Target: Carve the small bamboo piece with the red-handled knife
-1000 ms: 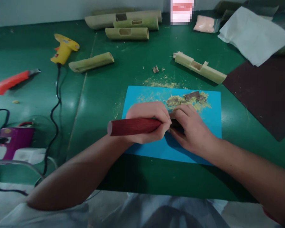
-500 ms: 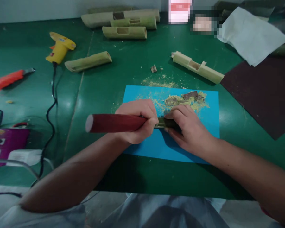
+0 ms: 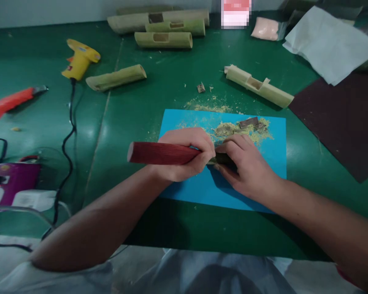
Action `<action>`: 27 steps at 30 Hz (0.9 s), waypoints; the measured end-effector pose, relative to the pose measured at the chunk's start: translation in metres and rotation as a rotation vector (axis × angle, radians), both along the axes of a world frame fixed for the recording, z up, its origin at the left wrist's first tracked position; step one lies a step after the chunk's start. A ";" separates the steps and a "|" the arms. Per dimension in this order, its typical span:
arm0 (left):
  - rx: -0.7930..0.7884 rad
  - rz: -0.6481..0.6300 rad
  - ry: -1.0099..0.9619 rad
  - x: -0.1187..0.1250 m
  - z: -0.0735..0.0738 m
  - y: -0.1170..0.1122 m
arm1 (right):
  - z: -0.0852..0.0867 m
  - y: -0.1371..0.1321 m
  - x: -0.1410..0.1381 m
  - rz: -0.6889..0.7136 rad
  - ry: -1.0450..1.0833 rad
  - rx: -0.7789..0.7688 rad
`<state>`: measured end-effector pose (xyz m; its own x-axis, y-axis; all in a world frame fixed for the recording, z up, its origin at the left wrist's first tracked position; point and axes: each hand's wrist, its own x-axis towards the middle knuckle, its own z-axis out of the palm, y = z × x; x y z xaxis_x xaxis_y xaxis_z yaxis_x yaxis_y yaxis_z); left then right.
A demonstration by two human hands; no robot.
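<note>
Green tabletop (image 3: 165,90), left hand (image 3: 191,136) clenched round a red handle (image 3: 159,153), right hand (image 3: 250,163) clasping a bamboo piece (image 3: 224,158)

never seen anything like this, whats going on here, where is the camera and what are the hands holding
There is no machine here: these are a person's two bare hands. The camera sits on the person's head, looking forward and down, so you see their own arms reaching in from below.

The left hand grips a red handle; its working end is hidden. The right hand holds a dark green piece, probably bamboo, over a blue sheet.

Pale shavings lie beyond the hands. Around them on the green table are a yellow glue gun and a red-handled tool to the left, bamboo tubes at the back, and a white sheet to the right.
</note>
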<state>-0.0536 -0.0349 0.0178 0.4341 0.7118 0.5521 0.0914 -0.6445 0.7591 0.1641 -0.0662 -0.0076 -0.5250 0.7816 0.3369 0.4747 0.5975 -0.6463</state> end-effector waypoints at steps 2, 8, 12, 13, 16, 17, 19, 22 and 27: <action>0.007 0.002 0.009 0.000 0.000 -0.001 | 0.001 0.000 0.001 0.001 0.003 0.001; 0.015 0.073 0.044 -0.003 -0.004 -0.004 | 0.002 0.000 0.002 0.020 -0.012 -0.015; 0.034 0.101 -0.039 -0.008 -0.011 -0.003 | 0.001 0.001 0.002 0.017 -0.017 -0.020; 0.038 0.099 -0.043 -0.009 -0.012 -0.002 | 0.001 0.001 0.001 0.016 -0.018 -0.020; 0.014 0.098 -0.052 -0.008 -0.015 0.000 | 0.000 0.000 0.001 0.000 -0.017 -0.012; -0.009 0.116 -0.076 -0.007 -0.016 0.000 | 0.000 0.000 0.001 -0.011 -0.015 -0.011; -0.069 0.189 -0.162 -0.003 -0.017 0.000 | -0.001 0.000 0.001 -0.032 -0.012 -0.014; -0.155 0.349 -0.304 0.001 -0.019 0.000 | -0.002 -0.001 0.001 -0.065 -0.025 -0.013; -0.094 0.492 -0.369 0.002 -0.016 0.000 | -0.004 -0.001 0.004 -0.064 -0.050 0.068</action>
<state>-0.0517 -0.0352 0.0016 -0.1649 0.8329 0.5282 0.0815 -0.5222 0.8489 0.1677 -0.0675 -0.0112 -0.4923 0.7901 0.3651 0.5441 0.6068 -0.5795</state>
